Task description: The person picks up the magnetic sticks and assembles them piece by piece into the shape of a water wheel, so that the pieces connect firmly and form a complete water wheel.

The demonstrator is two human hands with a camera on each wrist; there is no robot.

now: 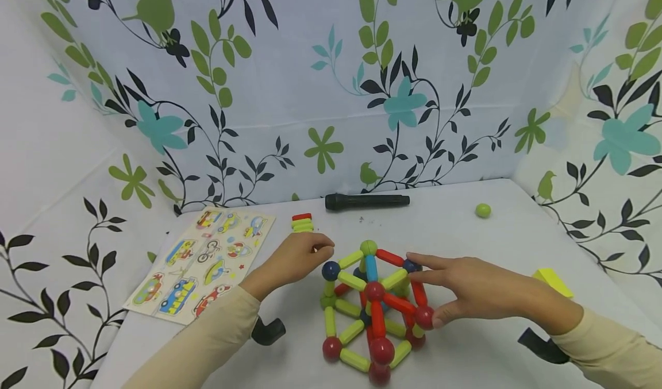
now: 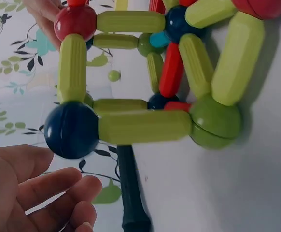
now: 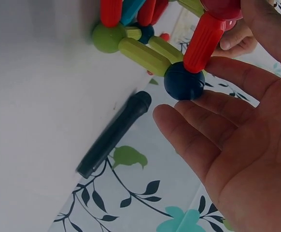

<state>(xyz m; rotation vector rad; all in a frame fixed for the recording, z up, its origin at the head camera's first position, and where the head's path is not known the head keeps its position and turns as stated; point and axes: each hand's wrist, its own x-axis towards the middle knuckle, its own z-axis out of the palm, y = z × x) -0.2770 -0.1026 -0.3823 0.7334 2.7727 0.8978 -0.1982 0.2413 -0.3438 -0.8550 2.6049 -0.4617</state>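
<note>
A structure of magnetic rods and balls (image 1: 378, 320) stands on the white table, built of yellow-green, red and blue rods joined by red, green and dark blue balls. Fingers of my right hand (image 1: 470, 288) lie extended against a dark blue ball (image 3: 184, 81) at its upper right, the thumb by a red ball (image 1: 424, 317). On the other side, my left hand (image 1: 296, 258) is beside the structure with loosely bent fingers and nothing in them. Its thumb tip is close to another dark blue ball (image 2: 72, 129), as the left wrist view shows.
Behind the structure lies a black microphone-like stick (image 1: 367, 201). A puzzle board with vehicle pictures (image 1: 207, 257) is at left, near some small red and yellow-green rods (image 1: 302, 222). A green ball (image 1: 483, 210) sits back right; a yellow block (image 1: 553, 281) shows behind my right forearm.
</note>
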